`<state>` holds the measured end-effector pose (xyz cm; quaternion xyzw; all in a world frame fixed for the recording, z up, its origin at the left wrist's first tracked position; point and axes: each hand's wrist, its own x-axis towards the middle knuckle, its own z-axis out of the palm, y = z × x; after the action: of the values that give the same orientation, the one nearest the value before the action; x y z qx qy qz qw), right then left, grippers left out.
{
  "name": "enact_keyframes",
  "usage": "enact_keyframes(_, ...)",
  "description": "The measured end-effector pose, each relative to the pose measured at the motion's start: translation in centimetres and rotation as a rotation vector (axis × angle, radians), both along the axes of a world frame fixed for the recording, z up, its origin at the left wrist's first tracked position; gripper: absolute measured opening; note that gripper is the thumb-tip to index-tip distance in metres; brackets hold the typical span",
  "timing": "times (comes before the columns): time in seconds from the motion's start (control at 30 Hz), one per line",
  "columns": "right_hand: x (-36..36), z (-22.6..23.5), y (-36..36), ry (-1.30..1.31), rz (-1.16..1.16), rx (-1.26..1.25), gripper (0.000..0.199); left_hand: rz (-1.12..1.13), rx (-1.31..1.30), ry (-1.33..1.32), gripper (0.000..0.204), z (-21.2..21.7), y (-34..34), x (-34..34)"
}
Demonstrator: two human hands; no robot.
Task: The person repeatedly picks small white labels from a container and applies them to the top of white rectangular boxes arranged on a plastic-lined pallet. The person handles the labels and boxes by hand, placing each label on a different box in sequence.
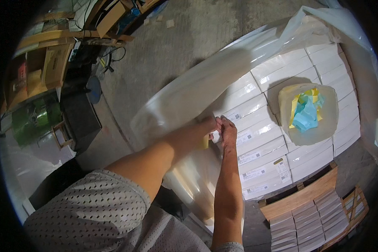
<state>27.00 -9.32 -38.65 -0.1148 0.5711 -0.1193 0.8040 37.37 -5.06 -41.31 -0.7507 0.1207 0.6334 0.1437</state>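
Observation:
My left hand [210,125] and my right hand [228,129] meet at the near left side of a stack of white boxes [260,122]. Their fingertips are closed together, with the fingers of both hands bent inward. Between the palms shows a small white piece [216,136], too small to name. Just under my left hand hangs a narrow yellowish strip [206,141]. Clear plastic film [189,98] is draped loosely along the side of the stack, beside my left forearm. Printed labels [250,157] show on several box ends near my right hand.
On the stack stands a translucent tub [313,136] with crumpled blue and yellow paper. More film [306,25] bunches at the far corner. A wooden pallet [302,193] with white bundles lies at the lower right. Wooden shelving [50,67] and a dark box [77,113] stand left.

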Motion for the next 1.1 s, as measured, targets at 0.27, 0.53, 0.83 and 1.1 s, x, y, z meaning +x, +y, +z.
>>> enact_keyframes(0.27,0.2,-1.3,3.5,0.007,0.241,0.091,0.015,-0.216,-0.143,-0.031,0.023,3.4,3.4,1.9)
enact_keyframes(0.53,-0.3,-2.8,-4.5,-0.076,-0.255,0.024,0.025,-0.484,-0.266,-0.227,0.022,2.7,0.0,2.7)
enact_keyframes(0.83,-2.9,3.0,-9.3,0.137,-0.209,-0.409,0.029,-0.181,-0.462,0.153,0.019,2.3,-2.4,1.8)
enact_keyframes(1.1,-6.0,15.8,-1.3,0.209,0.207,-0.494,0.024,0.555,-0.664,0.53,0.049,10.8,-2.7,-4.0)
